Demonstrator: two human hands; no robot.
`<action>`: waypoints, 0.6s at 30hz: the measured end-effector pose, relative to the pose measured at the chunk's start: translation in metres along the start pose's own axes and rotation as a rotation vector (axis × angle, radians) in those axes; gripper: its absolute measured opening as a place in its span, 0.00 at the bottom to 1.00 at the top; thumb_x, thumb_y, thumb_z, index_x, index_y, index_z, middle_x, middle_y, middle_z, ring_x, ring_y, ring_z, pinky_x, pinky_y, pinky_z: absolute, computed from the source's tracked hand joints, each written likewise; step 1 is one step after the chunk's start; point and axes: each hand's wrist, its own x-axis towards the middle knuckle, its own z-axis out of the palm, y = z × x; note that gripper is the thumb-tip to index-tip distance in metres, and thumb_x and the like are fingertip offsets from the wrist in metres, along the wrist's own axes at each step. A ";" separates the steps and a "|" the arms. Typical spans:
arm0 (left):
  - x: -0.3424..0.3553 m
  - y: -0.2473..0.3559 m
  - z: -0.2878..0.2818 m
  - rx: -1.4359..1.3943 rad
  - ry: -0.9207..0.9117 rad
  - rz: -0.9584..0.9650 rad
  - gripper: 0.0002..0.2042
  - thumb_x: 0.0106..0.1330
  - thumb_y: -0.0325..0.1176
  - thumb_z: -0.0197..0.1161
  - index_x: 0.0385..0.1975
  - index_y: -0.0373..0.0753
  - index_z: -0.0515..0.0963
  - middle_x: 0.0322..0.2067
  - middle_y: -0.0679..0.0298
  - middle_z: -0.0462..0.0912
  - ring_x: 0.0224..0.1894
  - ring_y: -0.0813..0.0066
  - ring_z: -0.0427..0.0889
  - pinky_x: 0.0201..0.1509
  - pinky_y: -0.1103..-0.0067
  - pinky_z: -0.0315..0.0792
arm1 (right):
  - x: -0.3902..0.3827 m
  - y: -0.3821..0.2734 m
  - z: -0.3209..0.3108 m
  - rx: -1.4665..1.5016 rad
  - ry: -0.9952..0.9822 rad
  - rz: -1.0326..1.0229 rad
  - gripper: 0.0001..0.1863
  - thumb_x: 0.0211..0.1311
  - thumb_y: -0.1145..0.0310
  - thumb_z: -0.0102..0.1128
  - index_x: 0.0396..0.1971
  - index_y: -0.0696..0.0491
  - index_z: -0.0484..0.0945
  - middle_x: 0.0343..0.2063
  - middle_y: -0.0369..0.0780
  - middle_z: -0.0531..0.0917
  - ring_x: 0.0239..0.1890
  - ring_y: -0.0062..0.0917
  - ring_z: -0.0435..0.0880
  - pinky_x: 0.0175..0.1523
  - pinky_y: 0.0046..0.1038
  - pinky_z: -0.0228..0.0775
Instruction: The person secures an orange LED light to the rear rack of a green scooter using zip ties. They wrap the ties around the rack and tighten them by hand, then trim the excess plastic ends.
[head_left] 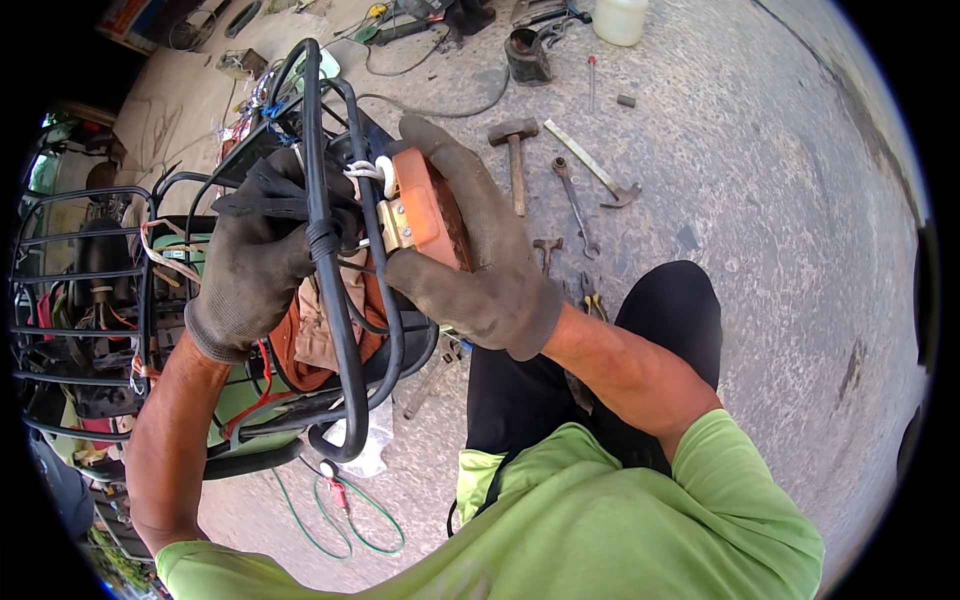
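My right hand [480, 240], in a grey-brown work glove, is closed around an orange lamp [425, 205] with a brass-coloured bracket [396, 225]. The lamp sits against the outer bar of a black tubular frame [345, 360]. White cord [372, 172] is wound on that bar just above the bracket. On the other side of the bars, my gloved left hand [255, 270] is bent inward with fingers curled toward the bracket. Dark, ragged material [285, 190] lies at those fingers, and the bars partly hide what they grip. A small metal tip shows between the bars beside the bracket.
Brown and orange cloth [325, 340] lies within the frame. On the concrete to the right are a mallet [514, 160], a hammer [600, 170], a wrench [575, 208] and pliers [593, 298]. A green cable [345, 530] loops below the frame; a black wire rack [80, 275] stands left.
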 end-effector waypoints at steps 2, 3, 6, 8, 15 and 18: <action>0.002 0.003 -0.001 0.066 0.023 0.012 0.17 0.62 0.29 0.72 0.47 0.32 0.75 0.41 0.61 0.85 0.39 0.79 0.84 0.48 0.79 0.80 | 0.000 -0.001 -0.001 0.008 -0.012 0.010 0.50 0.51 0.72 0.66 0.75 0.62 0.51 0.58 0.46 0.73 0.58 0.29 0.76 0.65 0.31 0.67; 0.006 0.008 -0.003 0.058 0.009 -0.013 0.17 0.62 0.29 0.71 0.48 0.32 0.76 0.41 0.62 0.85 0.39 0.78 0.84 0.48 0.79 0.80 | 0.001 -0.003 -0.001 0.077 -0.020 0.061 0.50 0.52 0.72 0.66 0.75 0.62 0.50 0.58 0.46 0.73 0.58 0.29 0.76 0.65 0.31 0.68; 0.012 0.007 -0.016 -0.034 -0.025 -0.073 0.17 0.66 0.31 0.68 0.52 0.31 0.76 0.44 0.63 0.84 0.41 0.77 0.83 0.49 0.79 0.79 | -0.001 -0.009 0.003 0.213 0.014 0.138 0.48 0.50 0.63 0.70 0.70 0.63 0.58 0.59 0.54 0.72 0.62 0.43 0.73 0.68 0.40 0.64; 0.014 0.004 -0.025 -0.042 -0.011 -0.035 0.18 0.67 0.32 0.67 0.53 0.31 0.76 0.45 0.63 0.83 0.43 0.77 0.83 0.49 0.79 0.79 | -0.002 -0.008 0.004 0.215 0.041 0.139 0.48 0.50 0.59 0.72 0.68 0.64 0.60 0.60 0.57 0.71 0.63 0.48 0.72 0.69 0.42 0.63; 0.021 0.008 -0.036 0.219 0.004 -0.015 0.21 0.68 0.33 0.65 0.56 0.27 0.72 0.40 0.58 0.85 0.39 0.72 0.85 0.46 0.77 0.80 | 0.001 -0.009 0.002 0.103 0.018 0.070 0.49 0.51 0.60 0.71 0.70 0.64 0.58 0.61 0.55 0.71 0.63 0.44 0.73 0.69 0.41 0.63; 0.016 0.015 -0.023 0.237 0.030 -0.036 0.17 0.68 0.27 0.62 0.55 0.27 0.73 0.37 0.61 0.85 0.37 0.74 0.85 0.44 0.79 0.79 | 0.000 -0.011 -0.003 0.070 -0.022 0.106 0.50 0.53 0.65 0.68 0.74 0.62 0.52 0.61 0.47 0.72 0.61 0.32 0.75 0.68 0.36 0.65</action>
